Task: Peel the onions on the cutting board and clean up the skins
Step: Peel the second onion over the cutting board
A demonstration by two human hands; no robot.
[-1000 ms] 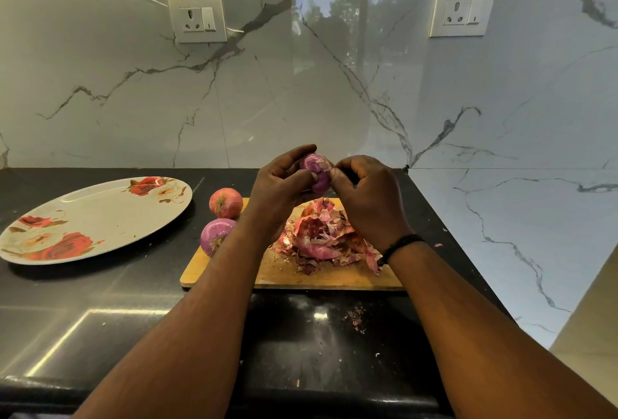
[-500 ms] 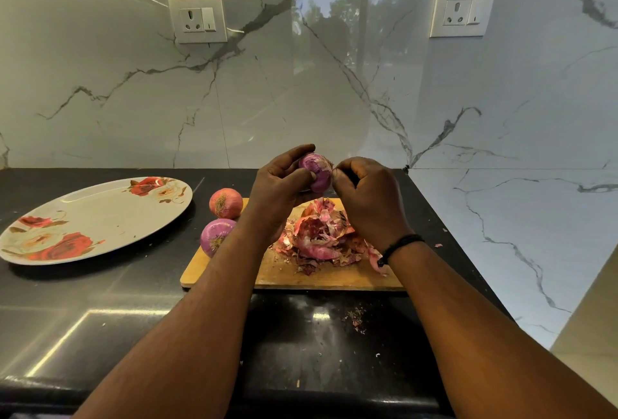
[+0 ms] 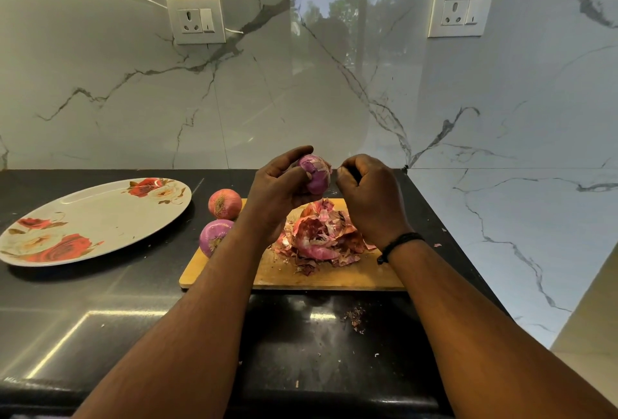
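Note:
My left hand (image 3: pixel 277 191) holds a partly peeled purple onion (image 3: pixel 316 178) in the air above the wooden cutting board (image 3: pixel 334 276). My right hand (image 3: pixel 369 199) is just right of that onion, fingers curled, its fingertips pinching a small flake of skin at the onion's edge. A pile of pink and red onion skins (image 3: pixel 321 234) lies on the board under both hands. An unpeeled reddish onion (image 3: pixel 224 203) sits at the board's far left corner. A purple onion (image 3: pixel 214 238) lies in front of it at the board's left edge.
A large oval plate with red roses (image 3: pixel 93 221) lies on the black counter to the left of the board. Small skin crumbs (image 3: pixel 356 316) are scattered on the counter in front of the board. The marble wall with two sockets stands behind; the counter ends at the right.
My right hand has drawn slightly right, away from the onion, so a small gap shows between them. The left hand has turned the onion a little. Nothing else moved.

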